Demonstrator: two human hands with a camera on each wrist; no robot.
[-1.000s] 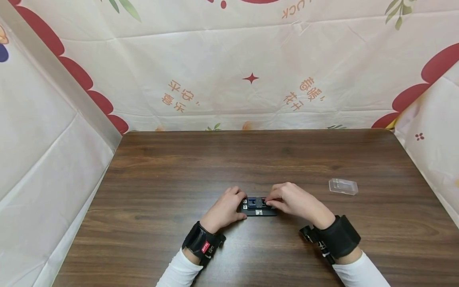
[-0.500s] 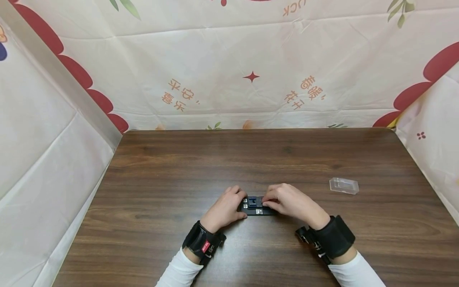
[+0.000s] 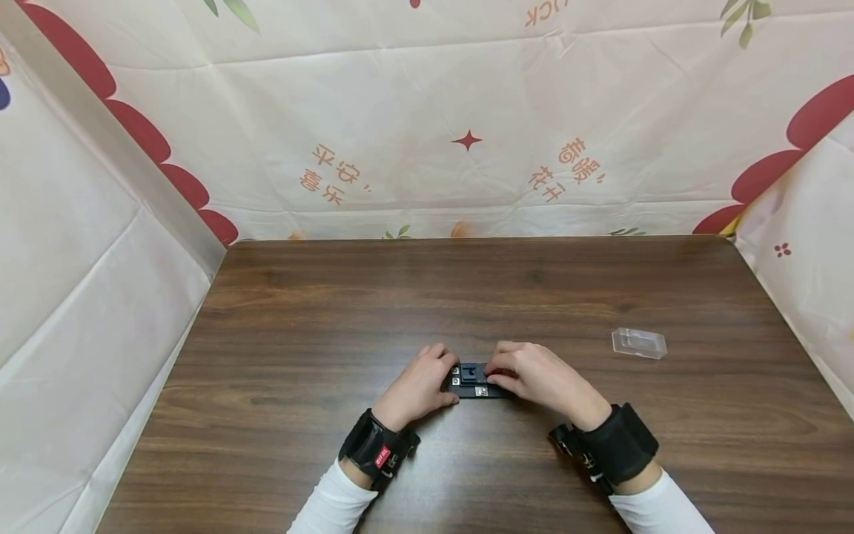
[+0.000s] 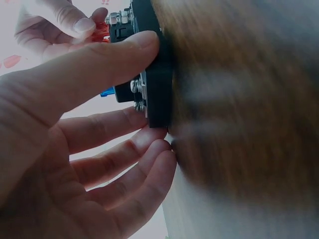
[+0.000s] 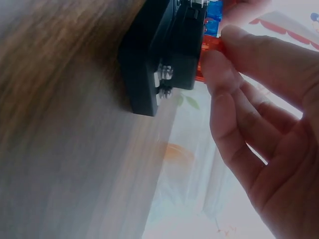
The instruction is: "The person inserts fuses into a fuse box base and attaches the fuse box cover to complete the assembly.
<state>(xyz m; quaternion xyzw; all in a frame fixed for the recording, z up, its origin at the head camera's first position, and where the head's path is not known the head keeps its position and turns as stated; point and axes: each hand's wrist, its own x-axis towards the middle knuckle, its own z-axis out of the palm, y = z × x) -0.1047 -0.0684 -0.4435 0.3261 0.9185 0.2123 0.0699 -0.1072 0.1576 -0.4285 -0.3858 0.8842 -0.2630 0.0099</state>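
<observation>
On the wooden table a black fuse block (image 3: pixel 490 391) lies flat, with metal screw terminals at its ends. My left hand (image 3: pixel 416 387) grips its left end, thumb on the near side and fingers on the far side. In the right wrist view, thumb and index finger of my right hand (image 5: pixel 269 104) pinch a translucent red blade fuse (image 5: pixel 204 57), seated against the top of the block. Beside it a blue fuse (image 5: pixel 213 19) sits in the block. From the head, my right hand (image 3: pixel 534 374) covers the block's right part.
A small clear plastic case (image 3: pixel 639 343) lies on the table (image 3: pixel 373 311) to the right, beyond my right hand. White printed cloth (image 3: pixel 400 111) hangs behind the table and at both sides. Black camera straps are on both wrists.
My right hand has shifted a little to the left along the block and now covers more of its middle. My left hand keeps its hold in the same place.
</observation>
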